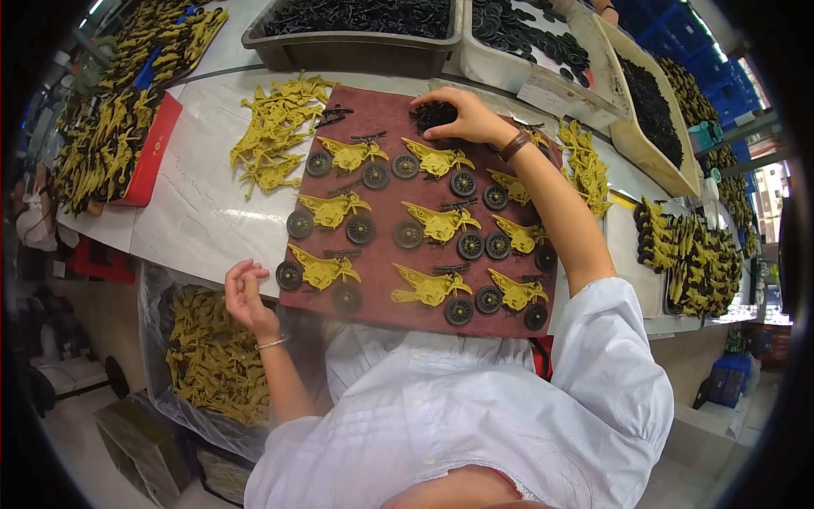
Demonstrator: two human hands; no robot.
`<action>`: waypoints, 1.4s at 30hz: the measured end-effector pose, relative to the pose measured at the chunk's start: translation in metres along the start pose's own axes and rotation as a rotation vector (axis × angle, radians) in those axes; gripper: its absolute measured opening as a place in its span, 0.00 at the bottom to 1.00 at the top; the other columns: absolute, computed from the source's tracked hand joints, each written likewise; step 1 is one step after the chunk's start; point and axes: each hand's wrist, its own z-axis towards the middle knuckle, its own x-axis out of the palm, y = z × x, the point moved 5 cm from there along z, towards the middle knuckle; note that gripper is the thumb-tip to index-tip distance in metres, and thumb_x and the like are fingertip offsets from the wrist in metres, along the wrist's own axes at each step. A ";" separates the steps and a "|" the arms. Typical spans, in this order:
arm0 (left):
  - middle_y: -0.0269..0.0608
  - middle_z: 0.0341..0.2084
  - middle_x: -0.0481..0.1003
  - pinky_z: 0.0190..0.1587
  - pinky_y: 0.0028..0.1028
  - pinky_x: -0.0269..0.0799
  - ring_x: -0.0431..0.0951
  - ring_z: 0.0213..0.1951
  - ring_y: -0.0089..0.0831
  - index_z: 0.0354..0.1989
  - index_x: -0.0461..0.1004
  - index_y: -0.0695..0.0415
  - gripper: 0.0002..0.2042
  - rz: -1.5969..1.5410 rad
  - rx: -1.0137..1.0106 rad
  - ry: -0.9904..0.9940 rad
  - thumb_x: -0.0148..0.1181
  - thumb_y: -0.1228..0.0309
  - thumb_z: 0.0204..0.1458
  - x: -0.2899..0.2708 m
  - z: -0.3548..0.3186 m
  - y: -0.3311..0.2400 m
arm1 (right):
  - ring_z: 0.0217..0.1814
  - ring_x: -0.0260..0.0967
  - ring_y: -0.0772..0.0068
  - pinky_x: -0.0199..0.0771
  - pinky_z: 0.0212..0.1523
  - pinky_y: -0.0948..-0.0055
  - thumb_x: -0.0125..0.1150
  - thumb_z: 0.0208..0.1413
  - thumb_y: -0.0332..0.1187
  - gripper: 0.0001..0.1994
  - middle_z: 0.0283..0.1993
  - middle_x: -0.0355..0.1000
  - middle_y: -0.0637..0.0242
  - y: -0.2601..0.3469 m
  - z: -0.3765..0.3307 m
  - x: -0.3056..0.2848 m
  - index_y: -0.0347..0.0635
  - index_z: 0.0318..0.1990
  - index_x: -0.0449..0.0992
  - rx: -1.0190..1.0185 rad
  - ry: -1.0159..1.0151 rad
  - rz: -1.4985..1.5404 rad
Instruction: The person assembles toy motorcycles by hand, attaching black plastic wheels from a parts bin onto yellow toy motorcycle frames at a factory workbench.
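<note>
On the maroon mat (386,182) in front of us lie rows of yellow toy motorcycles (437,222) with black wheels. Our right hand (462,114) curls its fingers over a pile of black wheels (434,113) at the mat's far edge, while our left hand (246,293) hovers loosely curled, holding nothing. Grey bins (356,47) beyond hold black wheels.

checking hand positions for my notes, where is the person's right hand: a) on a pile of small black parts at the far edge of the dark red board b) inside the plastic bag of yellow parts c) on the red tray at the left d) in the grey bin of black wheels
a: the right hand rests with fingers curled on a small pile of black parts at the far edge of the dark red board, while the left hand is raised near the board's near left corner.
</note>
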 end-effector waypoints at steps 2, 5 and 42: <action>0.41 0.26 0.74 0.46 0.27 0.67 0.73 0.37 0.28 0.42 0.70 0.67 0.11 -0.019 -0.011 -0.003 0.49 0.72 0.57 0.001 0.000 0.001 | 0.54 0.68 0.62 0.65 0.57 0.65 0.69 0.39 0.37 0.28 0.50 0.72 0.61 0.004 -0.004 -0.003 0.48 0.53 0.73 -0.017 -0.018 -0.017; 0.41 0.26 0.74 0.46 0.26 0.67 0.73 0.37 0.28 0.42 0.70 0.67 0.11 -0.024 -0.014 -0.001 0.49 0.73 0.56 0.001 0.001 0.003 | 0.56 0.67 0.62 0.64 0.59 0.65 0.68 0.39 0.35 0.30 0.52 0.71 0.60 0.014 -0.011 -0.011 0.47 0.55 0.70 -0.013 -0.022 -0.018; 0.42 0.27 0.74 0.43 0.26 0.69 0.74 0.37 0.30 0.42 0.70 0.69 0.11 0.035 0.073 0.010 0.48 0.73 0.58 0.001 -0.002 0.006 | 0.45 0.73 0.76 0.77 0.46 0.77 0.64 0.52 0.26 0.15 0.43 0.75 0.66 -0.008 -0.036 -0.033 0.38 0.48 0.75 0.324 -0.338 0.532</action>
